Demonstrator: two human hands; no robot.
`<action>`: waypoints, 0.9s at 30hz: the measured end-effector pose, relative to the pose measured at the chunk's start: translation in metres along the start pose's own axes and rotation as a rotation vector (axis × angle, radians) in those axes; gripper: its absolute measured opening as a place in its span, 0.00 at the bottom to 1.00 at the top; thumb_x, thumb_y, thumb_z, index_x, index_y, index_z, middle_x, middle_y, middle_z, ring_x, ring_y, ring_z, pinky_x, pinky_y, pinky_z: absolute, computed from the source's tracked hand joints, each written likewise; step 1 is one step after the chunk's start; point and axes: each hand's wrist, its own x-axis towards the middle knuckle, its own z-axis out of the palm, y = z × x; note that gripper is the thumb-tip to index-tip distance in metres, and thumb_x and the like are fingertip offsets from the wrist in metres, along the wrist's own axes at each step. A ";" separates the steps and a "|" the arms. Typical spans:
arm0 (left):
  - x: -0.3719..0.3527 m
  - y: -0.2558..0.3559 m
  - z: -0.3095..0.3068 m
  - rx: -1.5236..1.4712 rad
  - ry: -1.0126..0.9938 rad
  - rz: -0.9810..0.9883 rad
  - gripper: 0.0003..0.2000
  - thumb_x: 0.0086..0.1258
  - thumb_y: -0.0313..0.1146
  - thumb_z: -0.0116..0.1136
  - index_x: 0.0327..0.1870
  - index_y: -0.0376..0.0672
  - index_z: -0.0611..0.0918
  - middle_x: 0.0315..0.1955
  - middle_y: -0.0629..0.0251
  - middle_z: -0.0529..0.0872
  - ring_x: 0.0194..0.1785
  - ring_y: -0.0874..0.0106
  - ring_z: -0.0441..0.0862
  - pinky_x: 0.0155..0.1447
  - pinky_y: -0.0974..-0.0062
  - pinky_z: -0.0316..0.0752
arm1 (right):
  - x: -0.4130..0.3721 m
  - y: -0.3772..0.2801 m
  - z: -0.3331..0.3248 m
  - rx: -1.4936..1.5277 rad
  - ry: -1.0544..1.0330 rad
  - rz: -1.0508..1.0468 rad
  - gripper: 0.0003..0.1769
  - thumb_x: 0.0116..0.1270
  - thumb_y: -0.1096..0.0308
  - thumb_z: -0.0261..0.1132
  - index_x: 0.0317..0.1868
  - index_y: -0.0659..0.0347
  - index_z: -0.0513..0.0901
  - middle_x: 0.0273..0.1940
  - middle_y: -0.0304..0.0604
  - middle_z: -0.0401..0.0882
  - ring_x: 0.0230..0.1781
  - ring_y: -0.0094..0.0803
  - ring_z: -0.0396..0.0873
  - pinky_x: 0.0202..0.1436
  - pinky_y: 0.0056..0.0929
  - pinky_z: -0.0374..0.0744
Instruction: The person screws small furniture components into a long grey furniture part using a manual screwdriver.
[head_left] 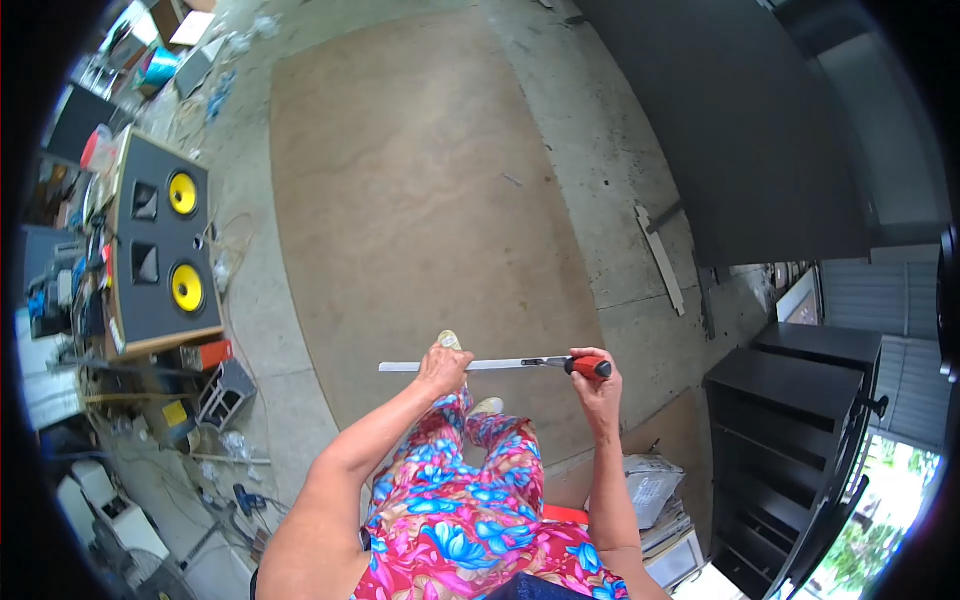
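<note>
I hold a long tool [500, 364] level in front of me: a pale metal blade with a red and black handle at its right end. My right hand [597, 385] is closed around the red handle [590, 367]. My left hand [443, 368] grips the blade near its middle, and the blade's free end sticks out to the left. Below the hands are my legs in bright floral trousers [470, 490], with my feet at the near edge of a large brown board [420, 200] lying flat on the concrete floor.
A speaker cabinet [165, 245] with two yellow cones lies at the left among clutter and cables. A dark panel [760, 120] leans at the upper right, a black shelf unit [800, 440] stands at the right. A narrow wood strip [660, 258] lies on the floor.
</note>
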 end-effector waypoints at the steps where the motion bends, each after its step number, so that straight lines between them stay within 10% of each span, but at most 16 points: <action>1: 0.012 -0.005 0.003 0.006 -0.009 0.004 0.08 0.50 0.32 0.62 0.33 0.48 0.84 0.26 0.60 0.86 0.35 0.61 0.85 0.47 0.62 0.74 | 0.009 0.008 0.000 -0.034 0.025 -0.028 0.17 0.56 0.82 0.63 0.48 0.64 0.78 0.44 0.40 0.81 0.47 0.25 0.78 0.53 0.24 0.75; 27: 0.313 -0.066 0.318 0.029 -0.024 0.139 0.09 0.55 0.35 0.65 0.36 0.49 0.83 0.30 0.64 0.86 0.39 0.64 0.83 0.46 0.62 0.72 | 0.206 0.356 -0.109 -0.157 0.087 -0.016 0.18 0.55 0.82 0.62 0.48 0.64 0.78 0.45 0.42 0.82 0.47 0.28 0.80 0.54 0.26 0.75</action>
